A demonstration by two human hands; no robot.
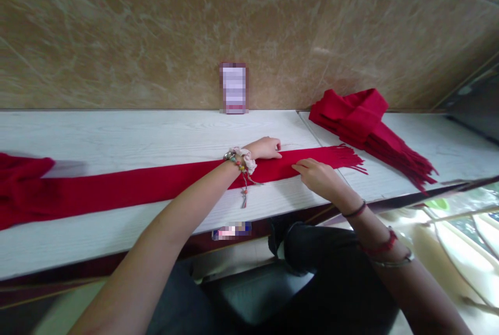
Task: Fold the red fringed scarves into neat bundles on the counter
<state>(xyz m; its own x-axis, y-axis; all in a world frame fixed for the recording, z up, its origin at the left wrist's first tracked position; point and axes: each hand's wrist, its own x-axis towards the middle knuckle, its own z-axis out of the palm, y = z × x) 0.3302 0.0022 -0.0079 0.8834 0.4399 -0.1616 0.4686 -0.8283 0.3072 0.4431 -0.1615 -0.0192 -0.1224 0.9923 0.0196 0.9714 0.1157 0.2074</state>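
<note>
A long red scarf (128,187) is stretched flat across the white wood-grain surface, with its fringe (351,157) at the right end. My left hand (265,147) reaches across it, fingers curled at the scarf's far edge. At the near edge, to the right, my right hand (318,178) has its fingers closed together on the cloth. Part of the fingertips of both hands is hidden. Toward the left border, the scarf runs into a bunched red heap (19,181).
A second red fringed scarf (353,116) lies folded at the right, against the marbled wall (156,33). A phone-like item (234,89), blurred out, leans on the wall. Below the front edge are a blurred object (232,230) and my dark-trousered legs (327,272).
</note>
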